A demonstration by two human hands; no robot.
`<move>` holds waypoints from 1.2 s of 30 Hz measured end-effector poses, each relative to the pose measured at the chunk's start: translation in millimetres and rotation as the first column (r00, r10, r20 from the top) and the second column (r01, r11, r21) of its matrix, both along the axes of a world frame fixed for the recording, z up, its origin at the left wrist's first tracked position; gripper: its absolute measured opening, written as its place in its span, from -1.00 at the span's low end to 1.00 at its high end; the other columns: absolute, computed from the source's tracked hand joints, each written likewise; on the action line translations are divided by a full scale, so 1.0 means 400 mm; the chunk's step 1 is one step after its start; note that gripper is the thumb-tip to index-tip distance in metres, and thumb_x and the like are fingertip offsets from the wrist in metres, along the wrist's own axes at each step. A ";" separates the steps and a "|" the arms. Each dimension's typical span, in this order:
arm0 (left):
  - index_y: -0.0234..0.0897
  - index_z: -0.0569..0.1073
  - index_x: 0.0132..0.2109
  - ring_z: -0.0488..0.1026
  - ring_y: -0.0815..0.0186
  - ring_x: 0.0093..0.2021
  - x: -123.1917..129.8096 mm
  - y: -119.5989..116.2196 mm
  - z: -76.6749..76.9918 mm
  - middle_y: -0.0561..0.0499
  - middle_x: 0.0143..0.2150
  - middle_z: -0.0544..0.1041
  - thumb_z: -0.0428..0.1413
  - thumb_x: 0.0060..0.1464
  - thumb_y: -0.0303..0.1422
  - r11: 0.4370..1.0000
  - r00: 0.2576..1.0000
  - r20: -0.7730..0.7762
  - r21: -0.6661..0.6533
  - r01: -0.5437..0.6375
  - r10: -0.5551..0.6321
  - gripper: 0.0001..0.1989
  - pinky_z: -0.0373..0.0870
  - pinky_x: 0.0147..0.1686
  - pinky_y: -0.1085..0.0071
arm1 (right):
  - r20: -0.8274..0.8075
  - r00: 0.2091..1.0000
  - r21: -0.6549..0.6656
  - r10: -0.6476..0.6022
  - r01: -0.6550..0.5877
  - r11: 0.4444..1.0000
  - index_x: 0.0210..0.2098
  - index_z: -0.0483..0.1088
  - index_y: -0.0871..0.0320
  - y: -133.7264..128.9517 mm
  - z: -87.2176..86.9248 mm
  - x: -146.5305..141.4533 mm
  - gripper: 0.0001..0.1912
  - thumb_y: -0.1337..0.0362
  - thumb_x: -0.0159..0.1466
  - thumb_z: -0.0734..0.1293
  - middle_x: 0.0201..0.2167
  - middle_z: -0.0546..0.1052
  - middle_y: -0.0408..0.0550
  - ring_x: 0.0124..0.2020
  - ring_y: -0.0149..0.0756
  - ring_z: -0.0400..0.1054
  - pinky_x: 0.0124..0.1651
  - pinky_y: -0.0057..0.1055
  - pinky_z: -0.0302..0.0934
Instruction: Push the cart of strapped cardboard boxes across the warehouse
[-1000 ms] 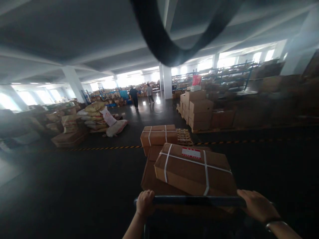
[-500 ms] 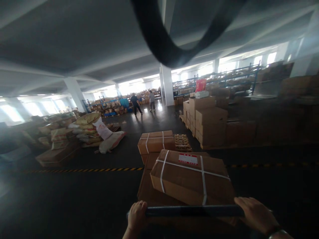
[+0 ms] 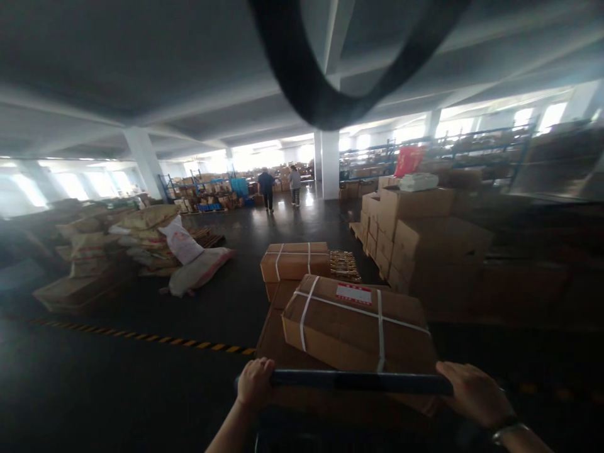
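My left hand (image 3: 255, 382) is wrapped round the left end of a dark cart handle bar (image 3: 353, 381). The right end of that bar is gripped by my right hand (image 3: 472, 391), with a bracelet at the wrist. Just beyond the bar lies a strapped cardboard box (image 3: 356, 327) with a red and white label, resting at an angle on larger cardboard. Farther forward sits a smaller strapped carton (image 3: 295, 261), beside a bundle of shiny gold-coloured items (image 3: 345, 266).
Stacked cartons on a pallet (image 3: 419, 233) stand at the right. Filled sacks (image 3: 201, 270) lie at the left, near a striped floor line (image 3: 189, 343). Two people (image 3: 266, 189) are ahead by a white pillar (image 3: 330, 167). A dark loop hangs across the top.
The sacks and stacked cartons appear larger and nearer, shifted outward to either side. The striped line has moved lower in view. Both hands remain on the bar.
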State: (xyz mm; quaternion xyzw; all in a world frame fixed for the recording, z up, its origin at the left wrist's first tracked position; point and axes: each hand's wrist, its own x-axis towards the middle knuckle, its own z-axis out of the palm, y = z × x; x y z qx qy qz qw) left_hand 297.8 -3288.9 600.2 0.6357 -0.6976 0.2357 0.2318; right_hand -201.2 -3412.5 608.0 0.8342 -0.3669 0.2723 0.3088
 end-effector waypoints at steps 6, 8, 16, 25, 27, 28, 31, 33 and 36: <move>-0.24 0.40 -0.38 0.41 0.29 -0.41 -0.049 -0.047 -0.058 0.04 -0.45 0.46 0.19 -0.17 -0.28 0.999 1.000 0.008 -0.035 0.001 -0.001 -0.81 0.29 -0.34 0.38 | 0.002 1.000 0.035 0.029 -0.029 0.999 -0.34 0.49 0.12 -0.082 -0.082 -0.060 -0.69 0.43 -0.04 0.21 -0.42 0.56 -0.11 -0.47 -0.28 0.44 -0.40 -0.40 0.31; -0.24 0.41 -0.37 0.41 0.28 -0.40 -0.054 -0.065 -0.072 0.04 -0.44 0.46 0.19 -0.18 -0.30 1.000 1.000 0.002 -0.018 0.001 -0.001 -0.82 0.29 -0.34 0.38 | -0.003 1.000 0.091 0.015 -0.015 0.996 -0.31 0.49 0.11 -0.107 -0.106 -0.065 -0.65 0.45 -0.06 0.22 -0.40 0.57 -0.10 -0.44 -0.26 0.45 -0.37 -0.39 0.32; -0.23 0.44 -0.31 0.44 0.27 -0.35 -0.040 -0.014 -0.061 0.01 -0.37 0.49 0.14 -0.14 -0.40 0.998 1.000 -0.005 0.046 -0.031 0.031 -0.85 0.31 -0.26 0.38 | -0.030 0.997 0.026 0.074 -0.073 0.997 -0.32 0.45 0.14 -0.064 -0.072 -0.043 -0.69 0.50 -0.01 0.21 -0.41 0.55 -0.12 -0.43 -0.34 0.44 -0.35 -0.45 0.29; -0.25 0.44 -0.26 0.44 0.26 -0.22 -0.102 0.319 -0.073 -0.02 -0.27 0.51 0.12 -0.10 -0.44 0.954 0.990 -0.034 0.277 -0.120 0.134 -0.82 0.28 -0.14 0.38 | 0.016 1.000 0.006 0.001 -0.001 1.000 -0.40 0.41 0.18 0.347 -0.053 -0.055 -0.70 0.58 0.01 0.15 -0.54 0.47 -0.13 -0.53 -0.40 0.34 -0.38 -0.44 0.11; -0.27 0.43 -0.25 0.44 0.23 -0.21 -0.081 0.319 -0.082 -0.04 -0.25 0.51 0.14 -0.10 -0.40 0.947 0.990 -0.018 0.294 -0.131 0.143 -0.82 0.30 -0.14 0.36 | 0.039 0.999 0.012 -0.009 0.009 1.000 -0.40 0.41 0.18 0.349 -0.067 -0.025 -0.68 0.60 0.01 0.13 -0.54 0.47 -0.13 -0.53 -0.40 0.34 -0.36 -0.44 0.09; -0.28 0.43 -0.24 0.45 0.22 -0.20 -0.069 0.314 -0.085 -0.06 -0.23 0.51 0.14 -0.09 -0.38 0.944 0.989 -0.007 0.300 -0.136 0.144 -0.80 0.30 -0.13 0.35 | 0.048 0.999 0.022 -0.009 0.008 1.000 -0.40 0.41 0.18 0.342 -0.072 -0.011 -0.68 0.61 0.02 0.13 -0.54 0.47 -0.14 -0.52 -0.40 0.34 -0.35 -0.44 0.08; -0.28 0.43 -0.21 0.45 0.20 -0.17 -0.041 0.295 -0.083 -0.08 -0.21 0.51 0.14 -0.06 -0.35 0.941 0.990 0.018 0.309 -0.140 0.142 -0.78 0.30 -0.11 0.33 | 0.056 0.998 0.072 -0.011 0.007 0.997 -0.40 0.40 0.17 0.317 -0.073 0.014 -0.70 0.59 0.06 0.14 -0.53 0.47 -0.14 -0.50 -0.40 0.34 -0.33 -0.44 0.06; -0.29 0.43 -0.19 0.45 0.19 -0.16 -0.035 0.286 -0.072 -0.08 -0.20 0.51 0.15 -0.08 -0.35 0.945 0.992 0.027 0.301 -0.128 0.126 -0.76 0.30 -0.09 0.32 | 0.045 0.999 0.091 -0.020 0.015 0.996 -0.41 0.39 0.16 0.309 -0.058 0.013 -0.71 0.59 0.05 0.14 -0.54 0.46 -0.15 -0.51 -0.40 0.33 -0.34 -0.44 0.05; -0.29 0.44 -0.21 0.45 0.19 -0.19 -0.041 0.276 -0.048 -0.08 -0.22 0.52 0.16 -0.12 -0.37 0.967 0.995 0.043 0.237 -0.096 0.089 -0.75 0.32 -0.12 0.32 | 0.020 0.999 0.075 -0.024 0.023 0.997 -0.41 0.38 0.16 0.302 -0.025 -0.007 -0.74 0.56 0.03 0.16 -0.55 0.46 -0.15 -0.52 -0.39 0.33 -0.36 -0.42 0.06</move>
